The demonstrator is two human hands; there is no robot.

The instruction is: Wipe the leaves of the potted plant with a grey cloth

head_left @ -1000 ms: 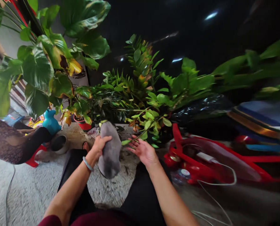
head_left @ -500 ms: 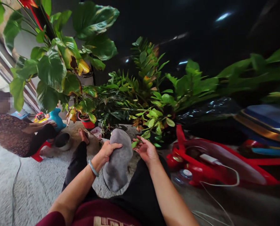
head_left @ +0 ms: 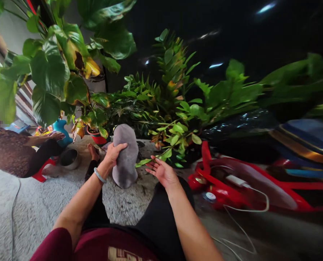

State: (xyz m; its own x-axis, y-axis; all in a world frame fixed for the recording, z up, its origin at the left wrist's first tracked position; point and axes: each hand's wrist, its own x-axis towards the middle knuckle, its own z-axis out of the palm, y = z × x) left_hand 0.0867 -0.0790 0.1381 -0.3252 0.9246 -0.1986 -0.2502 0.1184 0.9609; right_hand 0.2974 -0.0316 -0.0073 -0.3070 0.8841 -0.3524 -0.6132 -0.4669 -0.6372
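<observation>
A grey, soft-looking, insole-shaped pad [head_left: 126,159] stands upright over the concrete floor, clasped at its left edge by my left hand [head_left: 113,154], thumb across its face. My right hand [head_left: 163,173] is just right of the pad, palm up with its fingers apart, at a leafy green sprig [head_left: 165,155]. The sprig's tip reaches toward the pad between the two. Whether my fingertips pinch the stem is too small to tell; no other object shows in that hand.
Potted plants [head_left: 97,137] stand ahead. At left, a person in a patterned top [head_left: 8,152] sits on a red stool [head_left: 43,170] beside a metal pot [head_left: 70,158]. On the right are a red bag-like object [head_left: 259,177], white cable [head_left: 254,210] and bottle cap [head_left: 210,196].
The pad and my left hand have shifted up and left, the pad now more upright. My right hand has moved slightly left, its fingers more spread. The whole view has shifted a little.
</observation>
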